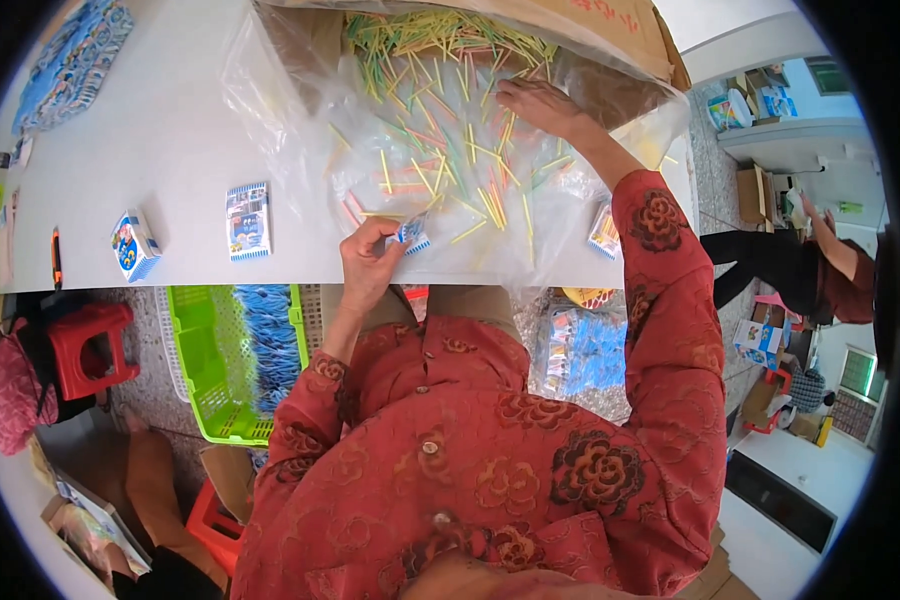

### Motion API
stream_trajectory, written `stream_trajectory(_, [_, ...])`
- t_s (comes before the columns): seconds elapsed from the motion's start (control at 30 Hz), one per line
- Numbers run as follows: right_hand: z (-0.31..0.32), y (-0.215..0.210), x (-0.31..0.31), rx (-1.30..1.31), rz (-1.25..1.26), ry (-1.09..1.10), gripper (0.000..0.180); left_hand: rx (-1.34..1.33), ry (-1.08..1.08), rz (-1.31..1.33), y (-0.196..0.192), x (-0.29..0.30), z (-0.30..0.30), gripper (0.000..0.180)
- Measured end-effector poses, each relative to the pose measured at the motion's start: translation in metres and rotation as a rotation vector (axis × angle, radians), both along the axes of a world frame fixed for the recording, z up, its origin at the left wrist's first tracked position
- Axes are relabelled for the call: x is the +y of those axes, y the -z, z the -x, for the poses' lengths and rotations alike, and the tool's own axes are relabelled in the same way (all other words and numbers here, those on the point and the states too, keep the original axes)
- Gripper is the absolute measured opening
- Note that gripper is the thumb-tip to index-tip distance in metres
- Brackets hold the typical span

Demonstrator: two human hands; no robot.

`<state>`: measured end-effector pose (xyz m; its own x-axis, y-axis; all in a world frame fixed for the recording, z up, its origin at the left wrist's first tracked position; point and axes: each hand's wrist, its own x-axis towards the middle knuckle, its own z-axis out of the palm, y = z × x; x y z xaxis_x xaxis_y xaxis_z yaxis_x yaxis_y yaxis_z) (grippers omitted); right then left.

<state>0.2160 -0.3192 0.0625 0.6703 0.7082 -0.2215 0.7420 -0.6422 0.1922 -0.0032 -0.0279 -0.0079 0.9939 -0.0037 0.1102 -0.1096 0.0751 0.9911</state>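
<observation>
My left hand is at the table's front edge, its thumb and fingers pinching a small blue-and-white packet. Past that packet, thin yellow, pink and green sticks lie scattered on clear plastic sheeting. They spill from a heap in an open cardboard box. My right hand reaches to the mouth of the box, over the sticks, with its fingers bent and close together. What its fingertips hold, if anything, is hidden. Another blue-and-white packet lies beside my right sleeve.
On the white table stand two more packets, an orange-and-black cutter and a bundle of blue packets. Below are a green basket with blue packets, and a red stool. Other people are at right and lower left.
</observation>
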Motion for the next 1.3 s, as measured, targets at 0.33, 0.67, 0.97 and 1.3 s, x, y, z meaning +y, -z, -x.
stream_trajectory(0.33, [0.006, 0.007, -0.008, -0.012, -0.149, 0.094, 0.027, 0.003, 0.019, -0.061, 0.003, 0.001, 0.000, 0.010])
stream_trajectory(0.67, [0.010, 0.005, -0.029, -0.011, -0.438, 0.223, 0.022, -0.006, 0.045, -0.070, 0.002, 0.002, -0.001, 0.012])
stream_trajectory(0.97, [0.036, -0.014, -0.029, 0.091, -0.618, 0.384, 0.010, -0.019, 0.018, -0.090, 0.001, 0.000, 0.000, 0.012])
stream_trajectory(1.3, [0.115, 0.014, 0.039, 0.438, -1.044, 0.396, 0.009, -0.042, -0.045, -0.075, 0.004, -0.002, -0.003, 0.009])
